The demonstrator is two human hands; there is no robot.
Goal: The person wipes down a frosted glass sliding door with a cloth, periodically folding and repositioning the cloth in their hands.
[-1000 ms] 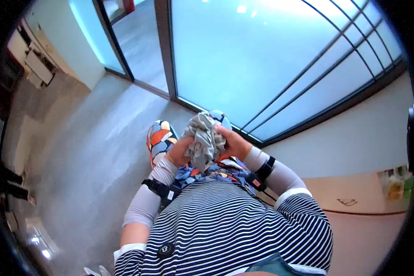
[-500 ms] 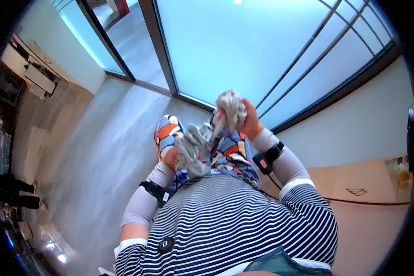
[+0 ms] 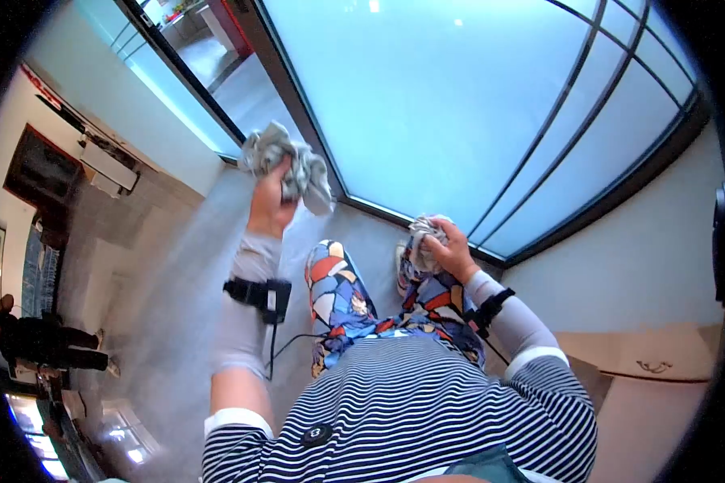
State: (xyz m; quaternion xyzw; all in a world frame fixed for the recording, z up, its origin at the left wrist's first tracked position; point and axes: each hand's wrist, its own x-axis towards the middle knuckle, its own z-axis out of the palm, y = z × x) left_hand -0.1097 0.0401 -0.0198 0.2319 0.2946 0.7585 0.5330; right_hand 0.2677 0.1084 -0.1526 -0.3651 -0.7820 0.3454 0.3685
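Note:
My left hand [image 3: 271, 208] is raised in front of the doorway, closed round a crumpled grey cloth [image 3: 308, 171] that bunches out above and beside the fingers. Lower and to the right, my right hand [image 3: 455, 256] grips a second crumpled cloth [image 3: 427, 233], pale grey, close to the foot of the frosted glass panel [image 3: 427, 105]. The two cloths are well apart from each other. Both forearms wear light sleeves with black straps and small devices.
A dark-framed sliding door [image 3: 294, 105] edges the frosted glass. Grey floor [image 3: 177, 266] spreads to the left. A person in dark clothes [image 3: 48, 342] stands at the far left. On the right is a beige cabinet [image 3: 652, 354] with a metal handle.
My left hand has swung up and left with its cloth, away from my lap. My right hand has come down and slightly right with its cloth. My view has turned somewhat.

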